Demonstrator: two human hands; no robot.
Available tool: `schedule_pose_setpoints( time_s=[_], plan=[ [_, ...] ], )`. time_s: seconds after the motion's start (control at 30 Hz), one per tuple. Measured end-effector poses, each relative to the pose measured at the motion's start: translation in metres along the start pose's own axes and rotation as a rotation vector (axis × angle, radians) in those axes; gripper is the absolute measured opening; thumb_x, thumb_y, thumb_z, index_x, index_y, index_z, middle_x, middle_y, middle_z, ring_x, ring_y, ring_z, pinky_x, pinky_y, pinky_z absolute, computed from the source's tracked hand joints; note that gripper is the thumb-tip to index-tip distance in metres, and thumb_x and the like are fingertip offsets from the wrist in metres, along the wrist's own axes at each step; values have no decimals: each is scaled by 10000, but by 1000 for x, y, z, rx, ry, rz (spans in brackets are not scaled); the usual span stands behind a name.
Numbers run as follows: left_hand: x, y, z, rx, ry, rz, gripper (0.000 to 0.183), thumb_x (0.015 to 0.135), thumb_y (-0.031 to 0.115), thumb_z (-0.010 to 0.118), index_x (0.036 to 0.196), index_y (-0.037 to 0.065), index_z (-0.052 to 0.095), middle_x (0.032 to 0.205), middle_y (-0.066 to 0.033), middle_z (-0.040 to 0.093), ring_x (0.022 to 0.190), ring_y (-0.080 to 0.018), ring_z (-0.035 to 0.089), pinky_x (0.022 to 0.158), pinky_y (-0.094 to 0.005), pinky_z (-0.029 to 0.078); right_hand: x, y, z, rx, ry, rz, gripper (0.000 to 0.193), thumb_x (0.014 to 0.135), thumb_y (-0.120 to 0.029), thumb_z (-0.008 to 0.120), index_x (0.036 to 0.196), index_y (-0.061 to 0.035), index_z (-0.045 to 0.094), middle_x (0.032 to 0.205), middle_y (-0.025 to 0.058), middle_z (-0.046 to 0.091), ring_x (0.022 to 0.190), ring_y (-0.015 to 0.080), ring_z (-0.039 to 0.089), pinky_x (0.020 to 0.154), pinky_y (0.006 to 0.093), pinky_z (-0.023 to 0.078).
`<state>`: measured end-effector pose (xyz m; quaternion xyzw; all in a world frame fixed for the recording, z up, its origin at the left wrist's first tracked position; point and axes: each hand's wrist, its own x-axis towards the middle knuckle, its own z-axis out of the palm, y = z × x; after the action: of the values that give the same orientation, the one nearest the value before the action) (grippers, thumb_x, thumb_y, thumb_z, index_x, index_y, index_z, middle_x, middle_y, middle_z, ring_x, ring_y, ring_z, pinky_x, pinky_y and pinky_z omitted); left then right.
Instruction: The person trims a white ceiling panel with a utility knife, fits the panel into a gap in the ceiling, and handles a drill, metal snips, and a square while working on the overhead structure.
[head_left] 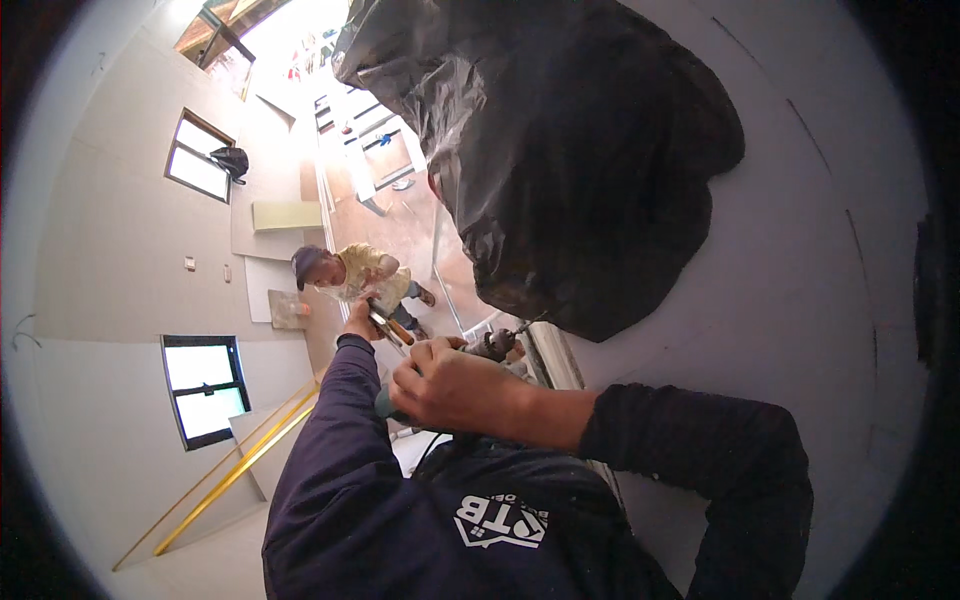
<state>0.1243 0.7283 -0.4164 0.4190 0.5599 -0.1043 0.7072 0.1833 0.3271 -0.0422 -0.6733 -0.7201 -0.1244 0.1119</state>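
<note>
My right hand [455, 388] is wrapped round a power drill. The drill's dark metal chuck [490, 345] and thin bit [528, 322] point up and to the right. A teal part of its body [385, 403] shows beside my fingers. To the left, my left hand [361, 321] is closed on a slim tool with silver and orange-brown parts [392, 328]; its exact kind is too small to tell. Both hands are close together in front of my chest, and the drill's grip is mostly hidden by my right hand.
Black plastic sheeting [600, 150] hangs at the upper right beside a white panel surface [790, 270]. Lower down, a person in a cap and yellow shirt [360, 270] is nearby. Long yellow strips [235, 480] lean at the left, near a dark-framed window [205, 390].
</note>
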Motion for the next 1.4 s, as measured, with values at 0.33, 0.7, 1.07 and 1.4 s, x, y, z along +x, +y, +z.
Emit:
schedule_pose_setpoints(
  time_s=[0.33, 0.7, 1.07, 1.4],
  plan=[
    [7, -28, -2, -125, -210, 123, 257, 1044, 370, 638, 1199, 173, 694, 1044, -75, 740, 907, -297, 720, 778, -556, 619, 0, 3, -1, -18, -35, 28, 218, 997, -237, 658, 1094, -48, 706, 932, 107, 684, 817, 290, 692, 593, 420, 561],
    [29, -56, 2, -387, -145, 147, 197, 943, 403, 732, 956, 210, 695, 850, -7, 698, 764, -268, 688, 779, -547, 594, 5, 0, 5, 4, -86, 38, 210, 999, -227, 656, 1105, -50, 695, 947, 108, 676, 838, 285, 692, 614, 427, 562],
    [33, -38, -17, -345, -115, -4, 324, 953, 478, 660, 913, 159, 698, 817, -88, 706, 701, -305, 622, 732, -511, 562, 7, 1, -1, 14, -110, 24, 223, 996, -233, 658, 1128, -56, 686, 943, 106, 679, 862, 290, 698, 651, 428, 579],
    [13, -33, -8, -566, -360, 304, 363, 1055, 446, 597, 956, 108, 686, 805, -65, 650, 762, -295, 605, 813, -459, 555, 2, 3, 0, 11, -92, 46, 222, 996, -242, 654, 1135, -72, 684, 934, 105, 676, 852, 295, 699, 635, 435, 568]
  ],
)
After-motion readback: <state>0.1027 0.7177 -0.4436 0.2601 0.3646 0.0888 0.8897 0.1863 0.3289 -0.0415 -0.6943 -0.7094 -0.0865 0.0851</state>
